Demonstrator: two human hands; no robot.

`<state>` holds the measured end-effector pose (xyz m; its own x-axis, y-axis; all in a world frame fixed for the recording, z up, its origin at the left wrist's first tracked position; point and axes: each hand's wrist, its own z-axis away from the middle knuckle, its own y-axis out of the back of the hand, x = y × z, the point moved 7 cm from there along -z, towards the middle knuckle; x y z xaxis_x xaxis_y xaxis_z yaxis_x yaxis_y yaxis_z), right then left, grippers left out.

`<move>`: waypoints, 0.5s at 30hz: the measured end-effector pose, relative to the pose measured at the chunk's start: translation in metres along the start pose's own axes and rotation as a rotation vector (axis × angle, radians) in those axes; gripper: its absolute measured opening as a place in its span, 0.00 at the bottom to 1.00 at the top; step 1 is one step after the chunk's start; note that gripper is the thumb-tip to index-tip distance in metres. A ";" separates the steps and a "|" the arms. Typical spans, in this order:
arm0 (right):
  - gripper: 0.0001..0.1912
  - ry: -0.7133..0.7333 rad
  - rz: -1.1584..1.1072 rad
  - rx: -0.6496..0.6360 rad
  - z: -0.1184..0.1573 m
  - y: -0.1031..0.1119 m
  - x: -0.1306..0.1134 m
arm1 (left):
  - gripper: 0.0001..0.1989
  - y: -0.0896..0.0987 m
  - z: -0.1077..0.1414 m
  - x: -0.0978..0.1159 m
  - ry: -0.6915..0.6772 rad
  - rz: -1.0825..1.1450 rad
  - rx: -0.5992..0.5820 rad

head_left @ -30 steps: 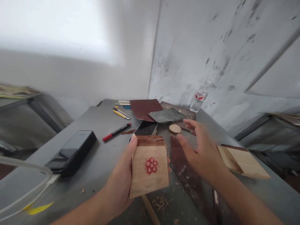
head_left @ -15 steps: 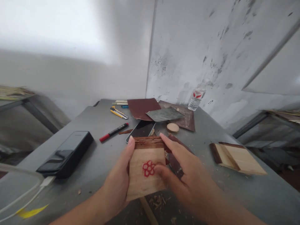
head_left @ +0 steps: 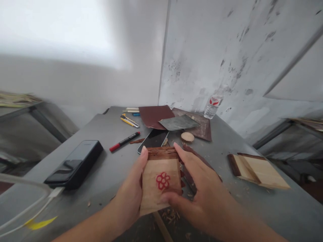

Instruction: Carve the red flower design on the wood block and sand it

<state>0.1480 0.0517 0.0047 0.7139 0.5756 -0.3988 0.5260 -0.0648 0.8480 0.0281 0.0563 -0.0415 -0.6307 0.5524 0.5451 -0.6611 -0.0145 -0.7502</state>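
A small wooden block (head_left: 151,169) with a bark strip along its far edge is held between both hands above the table. On its pale face is a red flower drawing (head_left: 163,180). My left hand (head_left: 129,191) is closed around the block's left side, thumb at the upper left corner. My right hand (head_left: 202,185) grips the right side, its index finger at the bark edge and its thumb lying on the face just below the flower. Under the block, a narrow wooden stick (head_left: 161,226) and wood shavings (head_left: 171,215) partly show. The block's underside is hidden.
Beyond the hands lie a phone (head_left: 154,138), red marker (head_left: 124,142), yellow utility knife (head_left: 129,120), sandpaper sheets (head_left: 155,116) and a round wood slice (head_left: 187,136). A power bank (head_left: 75,164) with a cable stands left. Bark-edged wood pieces (head_left: 259,169) lie right, a water bottle (head_left: 213,105) behind.
My right thumb has slid down from the edge of the red flower to below it, uncovering the whole drawing. The view has shifted slightly; both hands still hold the block.
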 end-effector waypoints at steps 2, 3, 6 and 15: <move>0.48 -0.008 0.001 -0.001 0.000 -0.001 0.000 | 0.31 -0.002 0.002 -0.004 0.021 -0.032 -0.037; 0.48 -0.010 -0.006 0.001 0.000 -0.001 0.000 | 0.31 -0.003 0.003 -0.006 0.027 -0.058 -0.064; 0.42 -0.019 -0.042 0.023 -0.001 0.000 -0.001 | 0.29 -0.007 0.008 -0.009 0.015 -0.145 -0.157; 0.25 -0.158 -0.229 0.063 -0.007 0.009 0.007 | 0.33 0.004 -0.004 -0.005 0.046 0.001 -0.008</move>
<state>0.1547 0.0609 0.0114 0.6335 0.4473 -0.6313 0.7061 -0.0006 0.7081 0.0307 0.0563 -0.0485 -0.6121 0.5902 0.5263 -0.6567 -0.0087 -0.7541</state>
